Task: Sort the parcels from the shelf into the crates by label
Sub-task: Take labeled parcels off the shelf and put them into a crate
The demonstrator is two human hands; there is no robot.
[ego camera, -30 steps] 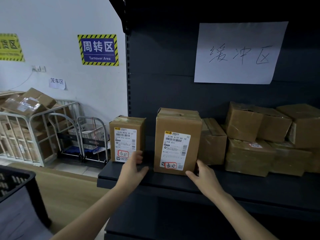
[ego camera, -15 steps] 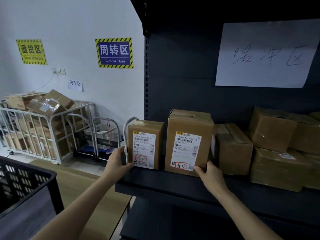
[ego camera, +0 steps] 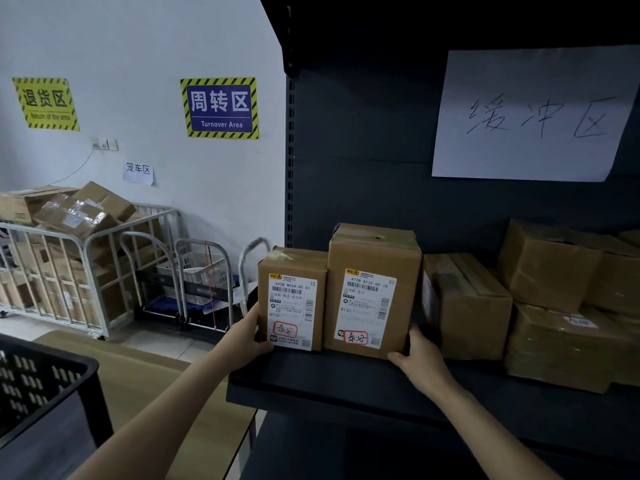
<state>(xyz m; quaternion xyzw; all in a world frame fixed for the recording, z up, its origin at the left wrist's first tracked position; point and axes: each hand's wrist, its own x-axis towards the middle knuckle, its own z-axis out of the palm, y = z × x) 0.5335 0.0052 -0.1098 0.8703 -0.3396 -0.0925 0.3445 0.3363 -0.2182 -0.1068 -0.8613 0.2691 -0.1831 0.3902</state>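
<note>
Two upright cardboard parcels with white labels stand pressed side by side at the left end of the dark shelf (ego camera: 346,379). The small parcel (ego camera: 292,271) is on the left, the taller parcel (ego camera: 374,254) on the right. Both labels carry a red-circled handwritten mark. My left hand (ego camera: 247,336) grips the small parcel's lower left edge. My right hand (ego camera: 417,355) grips the taller parcel's lower right corner. Its fingers reach behind the box and are hidden. A black crate (ego camera: 45,379) sits at the lower left.
More brown parcels (ego camera: 464,306) are stacked along the shelf to the right. A white handwritten sheet (ego camera: 533,116) hangs on the shelf back. A wire cage cart (ego camera: 69,271) full of boxes and folded trolleys (ego camera: 194,278) stand by the wall at left.
The two parcels have been pushed together and now touch. My left hand moved from the small parcel's front to its left edge; my right hand closed on the taller parcel's corner.
</note>
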